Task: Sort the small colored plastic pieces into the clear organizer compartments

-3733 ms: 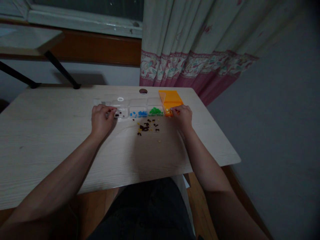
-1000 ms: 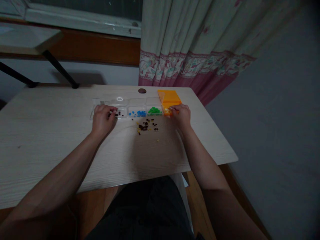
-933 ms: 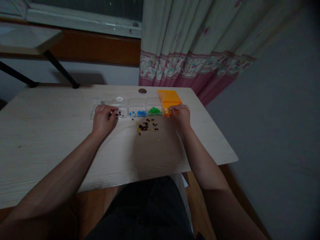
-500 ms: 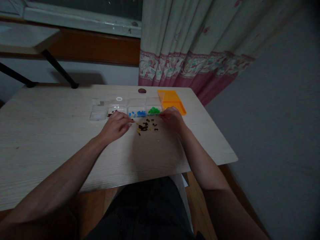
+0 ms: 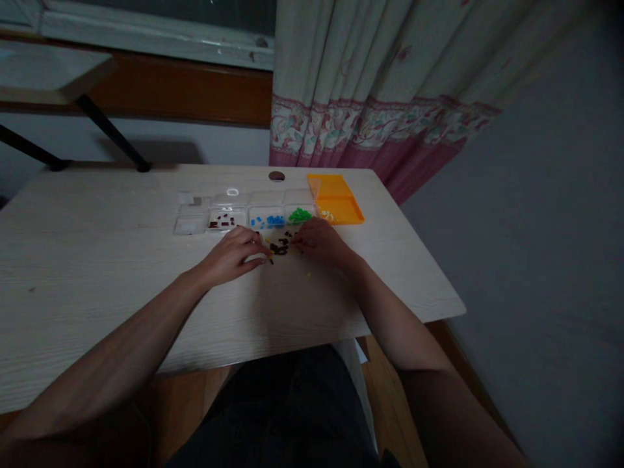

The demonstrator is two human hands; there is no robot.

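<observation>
A loose pile of small dark brown and yellow pieces (image 5: 279, 248) lies on the table between my hands. My left hand (image 5: 231, 255) reaches in from the left, thumb and forefinger apart, fingertips at a yellow piece on the pile's left edge. Over the pile's right side is my right hand (image 5: 322, 242), its fingers drawn together at the dark pieces; whatever they hold is too small to make out. Behind the hands stands a clear compartment box (image 5: 191, 225) with dark red-brown pieces (image 5: 224, 221), blue pieces (image 5: 274, 221) and green pieces (image 5: 299, 215) in separate compartments.
An orange open case (image 5: 336, 187) with several pale pieces (image 5: 326, 214) lies right of the clear box. One small yellow piece (image 5: 308, 274) sits apart, nearer me. A round hole (image 5: 277, 176) is in the table's back edge; a shelf with black legs (image 5: 113, 133) stands back left.
My right hand has moved left and nearer, from beside the green pieces to the pile. My left hand has shifted slightly right and down, uncovering the red-brown pieces' compartment.
</observation>
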